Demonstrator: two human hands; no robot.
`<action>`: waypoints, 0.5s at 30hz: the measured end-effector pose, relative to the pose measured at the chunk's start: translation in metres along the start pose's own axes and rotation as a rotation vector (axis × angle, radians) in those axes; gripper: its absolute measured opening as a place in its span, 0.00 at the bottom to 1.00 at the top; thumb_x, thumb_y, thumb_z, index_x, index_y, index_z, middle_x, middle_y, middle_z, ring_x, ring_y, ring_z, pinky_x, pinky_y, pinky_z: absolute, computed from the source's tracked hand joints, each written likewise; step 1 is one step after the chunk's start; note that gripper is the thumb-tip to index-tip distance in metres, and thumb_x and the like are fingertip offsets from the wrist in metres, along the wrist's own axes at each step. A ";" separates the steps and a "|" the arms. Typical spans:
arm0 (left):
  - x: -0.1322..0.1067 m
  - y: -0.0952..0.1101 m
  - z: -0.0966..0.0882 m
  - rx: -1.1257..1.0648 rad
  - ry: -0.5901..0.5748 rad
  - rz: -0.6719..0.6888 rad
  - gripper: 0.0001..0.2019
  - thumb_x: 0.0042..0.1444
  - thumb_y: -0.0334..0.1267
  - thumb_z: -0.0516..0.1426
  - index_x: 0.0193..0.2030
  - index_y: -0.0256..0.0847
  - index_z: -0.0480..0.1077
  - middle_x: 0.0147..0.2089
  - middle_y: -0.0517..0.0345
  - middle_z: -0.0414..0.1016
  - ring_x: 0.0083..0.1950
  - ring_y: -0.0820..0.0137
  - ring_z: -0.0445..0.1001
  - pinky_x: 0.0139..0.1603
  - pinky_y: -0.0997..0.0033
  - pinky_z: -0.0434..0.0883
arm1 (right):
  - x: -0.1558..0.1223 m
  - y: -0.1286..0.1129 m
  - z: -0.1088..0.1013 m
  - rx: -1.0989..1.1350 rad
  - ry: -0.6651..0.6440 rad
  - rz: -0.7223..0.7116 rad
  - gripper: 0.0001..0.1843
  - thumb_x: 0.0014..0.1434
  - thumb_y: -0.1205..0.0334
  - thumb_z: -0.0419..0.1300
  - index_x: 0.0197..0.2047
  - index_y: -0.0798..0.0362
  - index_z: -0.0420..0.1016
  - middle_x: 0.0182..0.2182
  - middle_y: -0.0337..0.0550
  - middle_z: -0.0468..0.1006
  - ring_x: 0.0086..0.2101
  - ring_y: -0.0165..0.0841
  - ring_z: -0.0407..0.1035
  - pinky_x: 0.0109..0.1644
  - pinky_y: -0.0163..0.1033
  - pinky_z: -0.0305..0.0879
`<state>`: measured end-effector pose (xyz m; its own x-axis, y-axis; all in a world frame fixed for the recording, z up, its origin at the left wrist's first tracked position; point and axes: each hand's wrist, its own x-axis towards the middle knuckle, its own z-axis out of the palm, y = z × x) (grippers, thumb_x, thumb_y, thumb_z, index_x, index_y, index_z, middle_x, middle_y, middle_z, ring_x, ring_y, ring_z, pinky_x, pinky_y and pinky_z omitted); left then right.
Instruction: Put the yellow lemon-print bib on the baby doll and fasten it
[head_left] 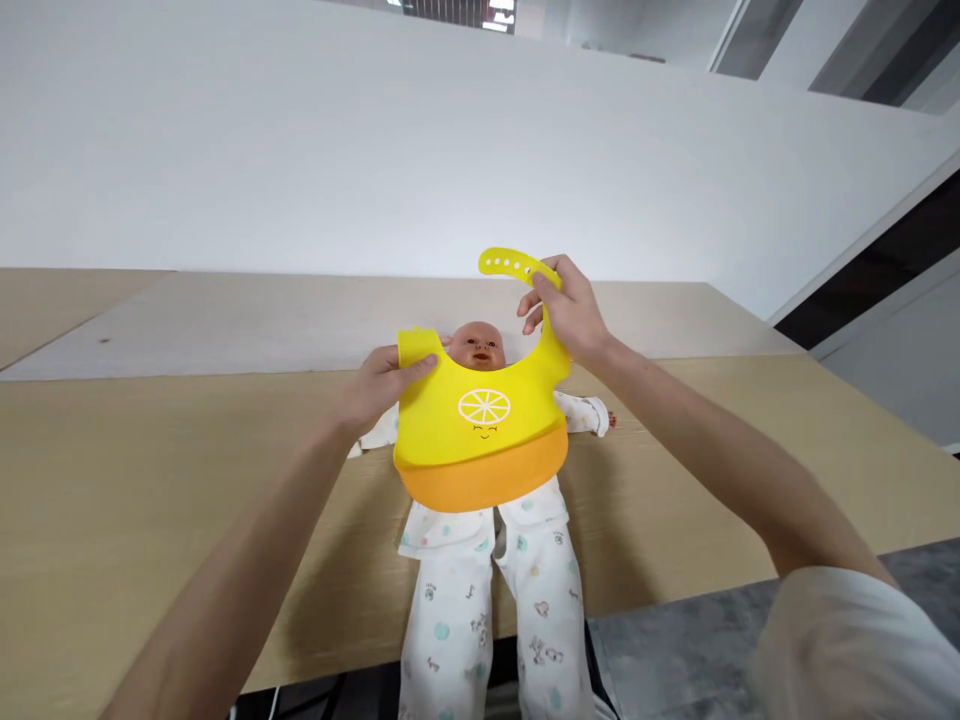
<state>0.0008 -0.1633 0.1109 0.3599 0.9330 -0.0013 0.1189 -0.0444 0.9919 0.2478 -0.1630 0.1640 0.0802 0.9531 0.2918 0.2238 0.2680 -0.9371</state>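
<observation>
A yellow bib (435, 415) with an orange pocket and a printed citrus slice is held up over a baby doll (477, 345). My left hand (382, 390) pinches the bib's short left shoulder tab, thumb on the front. Higher up on the other side, my right hand (571, 310) grips the long neck strap, whose end with several holes curves leftward above the doll's head. The doll lies on its back in white patterned clothes (536, 600). Its chest is hidden behind the bib, while its head, arms and legs show.
The doll rests on a light wooden table (187, 480), its legs reaching past the front edge. A pale grey sheet or panel (262, 320) lies along the table's back part. Behind rises a white wall (375, 150). Grey floor (690, 650) shows at the lower right.
</observation>
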 end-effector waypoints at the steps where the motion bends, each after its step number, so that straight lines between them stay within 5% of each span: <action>1: 0.005 -0.001 -0.001 0.017 0.001 -0.013 0.28 0.46 0.54 0.66 0.49 0.37 0.78 0.53 0.49 0.78 0.48 0.60 0.76 0.40 0.72 0.73 | 0.003 0.007 0.001 0.006 0.008 0.015 0.11 0.68 0.53 0.49 0.41 0.50 0.53 0.24 0.32 0.69 0.18 0.21 0.63 0.21 0.26 0.59; 15: 0.074 -0.059 -0.007 0.071 0.134 -0.202 0.15 0.35 0.39 0.64 0.33 0.37 0.78 0.34 0.55 0.80 0.36 0.63 0.77 0.35 0.70 0.70 | 0.026 0.127 0.016 -0.096 0.209 0.213 0.10 0.68 0.63 0.44 0.52 0.51 0.55 0.28 0.32 0.72 0.18 0.20 0.64 0.24 0.25 0.59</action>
<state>0.0141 -0.0895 0.0532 0.1970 0.9643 -0.1771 0.2427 0.1270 0.9618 0.2629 -0.1018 0.0499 0.3306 0.9343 0.1333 0.2708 0.0414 -0.9618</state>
